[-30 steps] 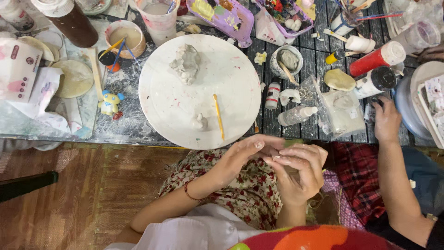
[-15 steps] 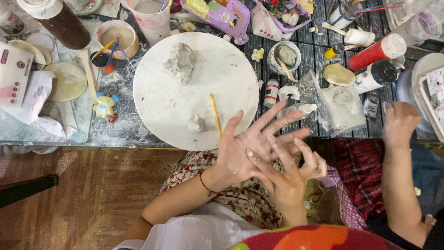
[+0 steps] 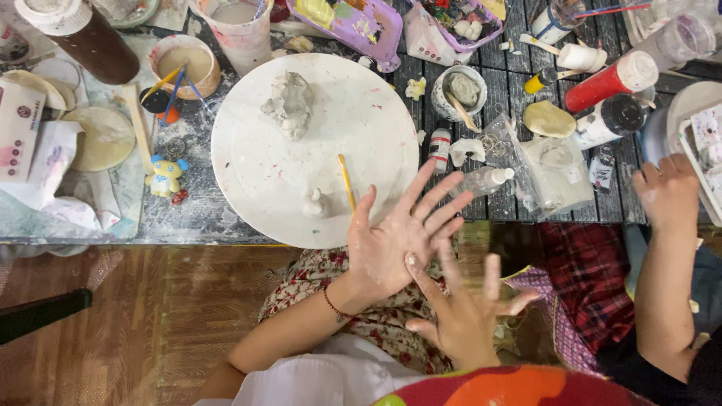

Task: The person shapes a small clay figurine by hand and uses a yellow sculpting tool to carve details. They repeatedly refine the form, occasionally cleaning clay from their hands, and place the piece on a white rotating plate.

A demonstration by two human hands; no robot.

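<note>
My left hand (image 3: pixel 395 240) is held palm up over the table's front edge, fingers spread wide, smeared with pale clay and holding nothing. My right hand (image 3: pixel 466 319) hovers just below it over my lap, back up, fingers apart, its index fingertip touching the left palm. Just left of my left hand lies a round white board (image 3: pixel 256 173). On it are a grey clay lump (image 3: pixel 289 105), a small clay piece (image 3: pixel 316 203) and a yellow-handled brush (image 3: pixel 346 180).
Another person's hand (image 3: pixel 665 192) rests at the table's right edge. Behind the board stand a paint cup (image 3: pixel 237 30), a purple palette (image 3: pixel 353 22), a red bottle (image 3: pixel 613 79), a small clay bowl (image 3: pixel 459 90) and a clear dropper bottle (image 3: pixel 485 180). A toy figure (image 3: pixel 165 177) sits left.
My hands were pressed together over my lap; they have come apart, and the fingers of both are now spread, the left palm turned up.
</note>
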